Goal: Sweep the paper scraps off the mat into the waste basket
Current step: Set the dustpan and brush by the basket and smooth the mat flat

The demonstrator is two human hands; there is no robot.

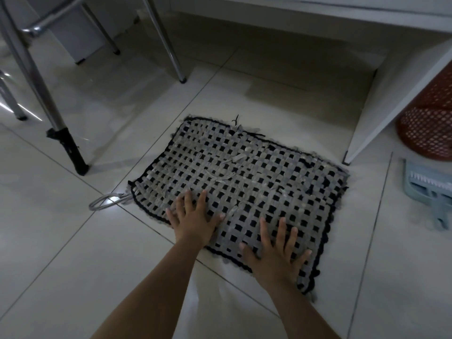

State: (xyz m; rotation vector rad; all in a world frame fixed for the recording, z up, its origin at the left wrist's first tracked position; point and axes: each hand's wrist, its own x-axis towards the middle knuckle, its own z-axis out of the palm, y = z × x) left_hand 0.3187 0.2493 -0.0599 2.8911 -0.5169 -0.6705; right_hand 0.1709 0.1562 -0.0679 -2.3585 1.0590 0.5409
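Pressing down on the near edge of the mat (244, 182), I have both hands flat with the fingers spread wide apart, holding nothing. My left hand (194, 222) lies on the near-left part of the mat, its fingertips on the weave and its heel at the black border. My right hand (276, 255) lies near the near corner, palm down, fingers (281, 231) fanned out over the grey and black squares.

The mat is a woven checker of grey strips and black gaps with a dark scalloped border, lying at a slant on the pale tiled floor (73, 253). Thin pale paper scraps (221, 177) lie scattered over its middle and far part, hard to tell from the weave in the dim light. A grey loop (107, 200) sticks out from the mat's left corner onto the tile.

To the right, apart from the mat, a pale blue dustpan (430, 189) with a comb edge lies on the floor, cut off by the frame's edge. Beyond it stands a reddish-brown perforated waste basket (430, 118), partly hidden behind a white panel (391, 99) of furniture. On the far left are chrome chair legs (161, 37) and a metal pole with a black foot (71, 150).
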